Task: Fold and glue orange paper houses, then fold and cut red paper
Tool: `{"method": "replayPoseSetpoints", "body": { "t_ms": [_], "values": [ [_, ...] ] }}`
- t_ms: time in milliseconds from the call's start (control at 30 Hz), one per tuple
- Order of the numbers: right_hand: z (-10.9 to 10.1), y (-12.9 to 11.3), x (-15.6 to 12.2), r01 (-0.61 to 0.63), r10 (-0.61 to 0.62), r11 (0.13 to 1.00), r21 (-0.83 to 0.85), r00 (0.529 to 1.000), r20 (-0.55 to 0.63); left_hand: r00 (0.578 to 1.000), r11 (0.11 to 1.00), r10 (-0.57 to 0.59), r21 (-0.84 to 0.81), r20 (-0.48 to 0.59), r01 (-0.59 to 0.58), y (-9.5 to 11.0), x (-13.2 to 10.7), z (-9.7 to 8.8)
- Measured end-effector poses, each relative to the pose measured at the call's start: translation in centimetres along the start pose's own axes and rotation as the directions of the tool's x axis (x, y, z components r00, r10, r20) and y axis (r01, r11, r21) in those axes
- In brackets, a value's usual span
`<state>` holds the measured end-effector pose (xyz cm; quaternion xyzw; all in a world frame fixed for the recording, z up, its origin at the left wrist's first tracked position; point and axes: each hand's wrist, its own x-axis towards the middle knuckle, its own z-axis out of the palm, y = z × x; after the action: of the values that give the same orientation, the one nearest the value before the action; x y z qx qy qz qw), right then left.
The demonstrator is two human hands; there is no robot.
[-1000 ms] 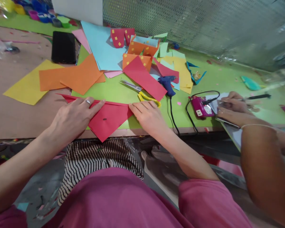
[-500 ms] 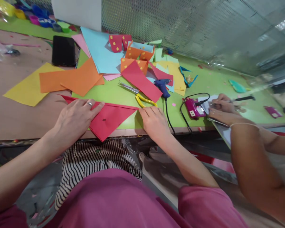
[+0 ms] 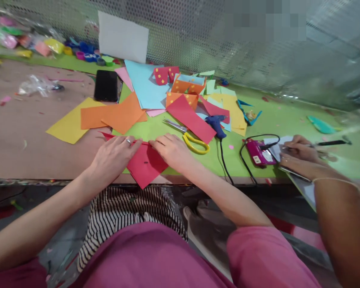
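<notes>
A folded sheet of red paper (image 3: 146, 164) lies at the table's front edge, one corner pointing toward me over the edge. A narrow folded strip runs along its far side. My left hand (image 3: 112, 154), with a ring on one finger, grips the left part of this strip, closed on the paper. Close beside it, my right hand (image 3: 171, 150) is closed on the strip farther right, covering the right corner. The two thumbs almost meet at the middle of the fold. Just beyond my right hand lie scissors (image 3: 196, 144) with yellow handles.
Orange paper (image 3: 120, 114), yellow paper (image 3: 69, 124) and a red strip (image 3: 190, 118) lie beyond my hands. A blue glue gun (image 3: 217, 126) trails its cord to the front edge. A magenta power socket (image 3: 259, 154) stands right, near a co-worker's hands (image 3: 301, 158). A black phone (image 3: 106, 86) lies back left.
My right hand has slid left along the fold, from the paper's right corner to beside my left hand. The camera view has shifted, so the table's things appear farther right and lower.
</notes>
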<state>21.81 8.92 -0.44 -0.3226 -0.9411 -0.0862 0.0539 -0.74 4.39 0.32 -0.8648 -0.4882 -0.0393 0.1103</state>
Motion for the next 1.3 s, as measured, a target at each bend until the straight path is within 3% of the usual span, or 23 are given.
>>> {"method": "replayPoseSetpoints", "body": {
  "t_ms": [133,267,467,567,667,733,800,900,1100,1300],
  "values": [
    [0.0,0.2,-0.3,0.002,-0.002,1.000,0.010,1.000,0.005,0.993,0.995,-0.088,0.059,0.082,0.083,-2.0,-0.2,-0.9],
    [-0.3,-0.2,-0.3,0.013,-0.012,0.999,-0.047,1.000,0.020,0.986,0.993,-0.116,0.015,0.123,0.116,-3.4,-0.8,-1.2],
    [-0.5,-0.4,-0.7,0.036,-0.037,0.997,-0.069,0.999,-0.016,0.979,0.980,-0.196,-0.006,0.057,0.197,-4.9,-2.7,0.5],
    [-0.5,-0.3,-0.8,0.041,-0.042,0.997,-0.071,0.999,-0.014,0.966,0.966,-0.258,0.033,0.008,0.258,-5.4,-3.7,0.1],
    [-0.6,-0.5,-0.6,0.035,-0.035,0.998,-0.055,0.999,0.006,0.927,0.931,-0.364,0.004,-0.085,0.366,-4.7,-3.4,-0.9],
    [-0.6,-0.7,-0.6,0.024,-0.024,0.998,-0.050,1.000,0.012,0.948,0.955,-0.297,-0.054,-0.114,0.293,-3.2,-2.3,-1.0],
    [-0.6,-0.7,-0.8,0.016,-0.016,0.998,-0.065,1.000,0.004,0.985,0.988,-0.125,-0.101,-0.119,0.113,-1.3,-1.0,-0.5],
    [-0.6,-0.4,-1.5,0.008,-0.010,0.996,-0.085,1.000,-0.016,0.990,0.979,0.009,-0.200,-0.141,-0.037,1.0,0.4,1.0],
    [-0.5,0.1,-2.7,-0.006,0.003,0.998,-0.064,0.999,-0.043,0.997,0.979,0.026,-0.200,-0.079,-0.041,1.9,0.1,2.2],
    [-0.1,0.2,-2.8,-0.025,0.021,0.998,-0.052,0.996,-0.085,0.991,0.990,0.033,-0.129,-0.133,-0.051,2.0,0.1,1.7]
  ]
}}
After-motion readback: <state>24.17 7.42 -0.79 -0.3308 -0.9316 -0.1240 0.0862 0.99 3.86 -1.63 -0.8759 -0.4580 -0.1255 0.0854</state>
